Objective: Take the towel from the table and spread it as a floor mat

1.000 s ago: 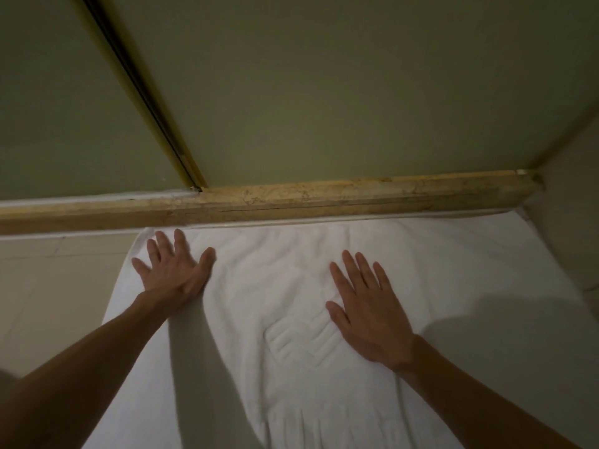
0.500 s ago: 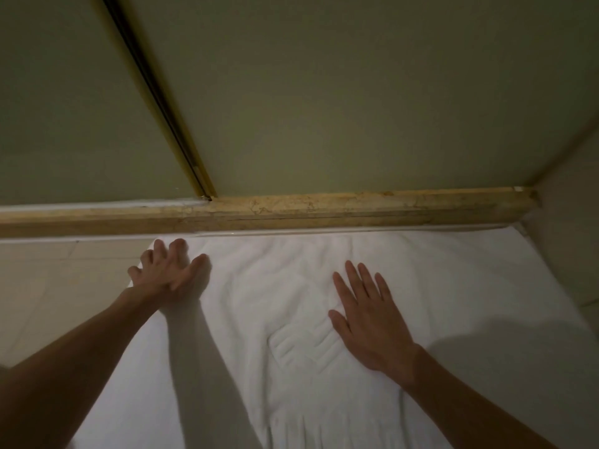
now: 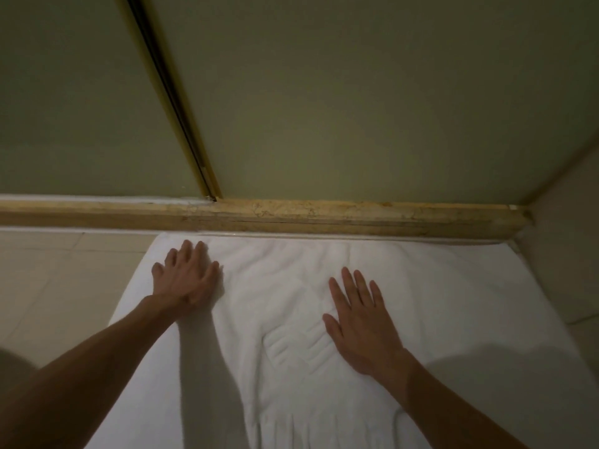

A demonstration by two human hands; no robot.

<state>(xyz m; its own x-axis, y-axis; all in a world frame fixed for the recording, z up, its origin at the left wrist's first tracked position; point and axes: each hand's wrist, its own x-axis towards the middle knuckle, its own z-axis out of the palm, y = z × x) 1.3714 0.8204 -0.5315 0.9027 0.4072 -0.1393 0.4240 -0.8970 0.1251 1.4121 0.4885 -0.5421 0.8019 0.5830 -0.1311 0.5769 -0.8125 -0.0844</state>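
Note:
A white towel (image 3: 421, 286) with a raised woven pattern in its middle lies spread flat on the tiled floor, its far edge against a stone threshold. My left hand (image 3: 184, 280) presses palm-down near the towel's far left corner, fingers fairly close together. My right hand (image 3: 359, 322) lies flat on the towel's middle, just right of the pattern, fingers spread. Neither hand grips anything. Soft creases run between the two hands.
A worn beige stone threshold (image 3: 324, 218) runs across the view below greenish panels with a dark vertical track (image 3: 168, 92). Pale floor tiles (image 3: 58, 280) lie left of the towel. A wall (image 3: 564, 254) closes off the right side.
My left hand slid slightly right and forward along the towel's far left corner, fingers drawing together. My right hand stayed flat in place. The view tilted a little downward.

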